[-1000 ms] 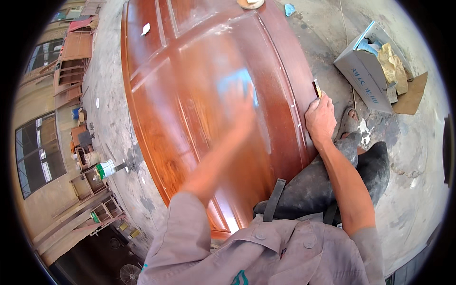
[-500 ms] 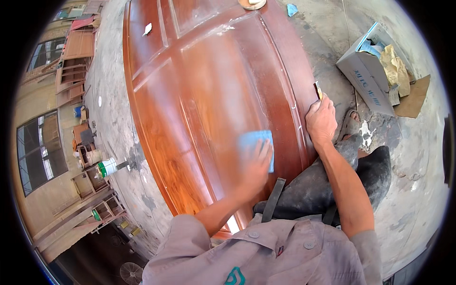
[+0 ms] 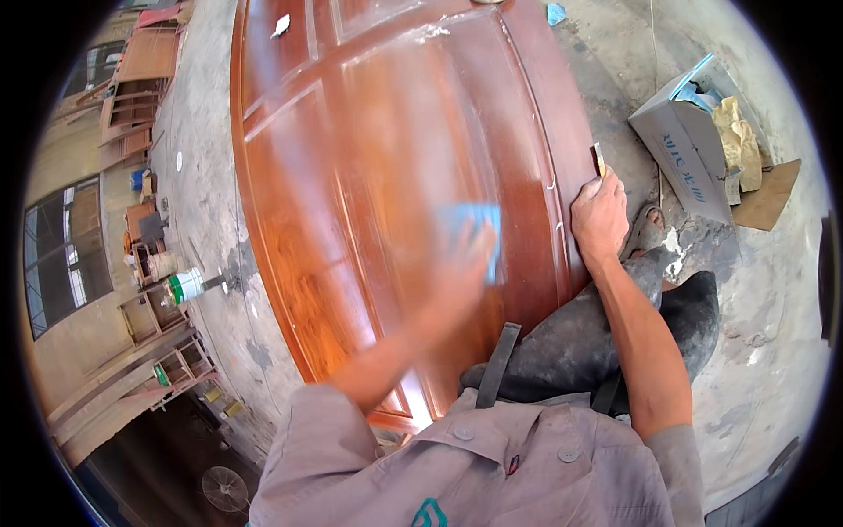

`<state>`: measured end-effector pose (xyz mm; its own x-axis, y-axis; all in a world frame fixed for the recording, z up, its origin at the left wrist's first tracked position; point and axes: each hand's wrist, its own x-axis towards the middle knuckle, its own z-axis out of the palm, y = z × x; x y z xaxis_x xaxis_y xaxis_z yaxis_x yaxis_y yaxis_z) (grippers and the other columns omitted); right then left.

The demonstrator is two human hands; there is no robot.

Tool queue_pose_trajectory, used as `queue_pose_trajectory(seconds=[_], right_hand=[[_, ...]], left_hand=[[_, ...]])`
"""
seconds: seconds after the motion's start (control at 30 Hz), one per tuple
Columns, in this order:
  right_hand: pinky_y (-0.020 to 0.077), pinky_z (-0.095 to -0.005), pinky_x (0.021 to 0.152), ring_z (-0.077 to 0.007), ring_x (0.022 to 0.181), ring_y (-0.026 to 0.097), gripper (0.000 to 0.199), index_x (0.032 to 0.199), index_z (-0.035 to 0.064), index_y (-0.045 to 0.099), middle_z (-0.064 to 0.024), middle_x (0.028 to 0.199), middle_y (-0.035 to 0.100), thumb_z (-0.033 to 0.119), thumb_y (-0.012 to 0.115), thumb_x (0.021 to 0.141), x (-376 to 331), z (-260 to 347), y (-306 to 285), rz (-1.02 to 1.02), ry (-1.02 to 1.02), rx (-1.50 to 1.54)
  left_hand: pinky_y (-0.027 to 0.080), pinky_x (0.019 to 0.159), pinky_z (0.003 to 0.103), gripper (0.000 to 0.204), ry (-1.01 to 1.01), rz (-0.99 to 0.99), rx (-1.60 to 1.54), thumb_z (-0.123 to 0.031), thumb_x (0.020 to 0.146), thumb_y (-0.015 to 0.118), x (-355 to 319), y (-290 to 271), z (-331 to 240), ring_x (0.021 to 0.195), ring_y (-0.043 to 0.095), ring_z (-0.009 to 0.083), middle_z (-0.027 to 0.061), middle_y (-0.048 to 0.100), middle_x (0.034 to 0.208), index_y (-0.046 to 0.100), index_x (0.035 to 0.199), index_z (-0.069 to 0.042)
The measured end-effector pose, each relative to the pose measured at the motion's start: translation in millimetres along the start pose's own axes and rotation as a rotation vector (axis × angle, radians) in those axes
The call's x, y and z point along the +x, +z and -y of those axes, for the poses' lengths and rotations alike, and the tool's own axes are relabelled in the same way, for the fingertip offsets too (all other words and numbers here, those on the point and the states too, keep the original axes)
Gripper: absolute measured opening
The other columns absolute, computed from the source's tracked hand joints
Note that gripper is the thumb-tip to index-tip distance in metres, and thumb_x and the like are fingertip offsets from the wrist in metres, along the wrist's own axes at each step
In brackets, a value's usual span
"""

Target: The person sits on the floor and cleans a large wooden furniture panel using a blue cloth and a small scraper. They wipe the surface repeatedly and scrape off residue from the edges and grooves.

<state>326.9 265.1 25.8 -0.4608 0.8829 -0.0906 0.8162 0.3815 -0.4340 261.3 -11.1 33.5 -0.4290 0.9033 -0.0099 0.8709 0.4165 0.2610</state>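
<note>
A large red-brown wooden panel door [image 3: 527,132] lies in front of me, with pale dusty marks along its mouldings. On its middle panel my left hand [image 3: 467,250] presses a blue sheet of sandpaper [image 3: 483,215] flat; motion smears the fingers and part of the sheet. My right hand [image 3: 600,220] is closed at the door's right edge. A small scraper [image 3: 600,156], with a narrow pale blade and yellowish lower part, sticks up out of that fist; the rest of it is hidden by the fingers.
To the right, an opened cardboard box [image 3: 676,154] holds crumpled brown paper and blue scraps. A blue scrap [image 3: 556,13] lies on the concrete floor. One white scrap [image 3: 281,25] rests on the door. Left are a white-green bucket [image 3: 184,286], wooden frames and a fan [image 3: 226,488].
My left hand has slid the sandpaper a little farther up the panel, away from me. My right hand keeps its hold at the edge, and the whole view has shifted slightly.
</note>
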Motion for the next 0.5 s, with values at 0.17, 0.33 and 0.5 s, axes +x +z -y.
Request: queue_pose_trajectory(seconds=[0.17,0.33,0.5], right_hand=[[0.0552,-0.0554,0.092,-0.0407,0.117,0.064,0.037,0.134,0.0032,0.057,-0.0201,0.123,0.066,0.025,0.050,0.105,-7.6,6.1,6.3,-0.029,-0.075,-0.024],[0.0556,-0.0550,0.092,-0.0404,0.118,0.064,0.038,0.136,0.0040,0.057,-0.0198,0.125,0.066,0.026,0.051,0.106,-11.6,8.8,-0.2,-0.014,-0.022,-0.036],[0.0569,-0.0539,0.090,-0.0406,0.116,0.064,0.041,0.143,0.0055,0.054,-0.0187,0.126,0.064,0.026,0.051,0.108,-15.4,3.6,-5.3,-0.099,-0.126,0.000]], left_hand=[[0.019,0.128,0.066,0.062,-0.144,-0.271,0.064,0.008,0.082,0.062,124.1,-13.7,71.3,0.153,0.038,0.0449,0.0192,0.052,0.160,0.060,0.144,0.002],[0.022,0.127,0.065,0.070,0.123,0.147,-0.163,-0.012,0.081,0.066,-118.4,-3.9,-60.7,0.153,0.040,0.0388,0.0190,0.053,0.157,0.056,0.150,-0.003],[0.036,0.124,0.058,0.069,-0.076,0.038,-0.322,0.004,0.076,0.061,-135.6,-80.6,-29.4,0.144,0.052,0.0341,0.0139,0.059,0.151,0.063,0.144,-0.007]])
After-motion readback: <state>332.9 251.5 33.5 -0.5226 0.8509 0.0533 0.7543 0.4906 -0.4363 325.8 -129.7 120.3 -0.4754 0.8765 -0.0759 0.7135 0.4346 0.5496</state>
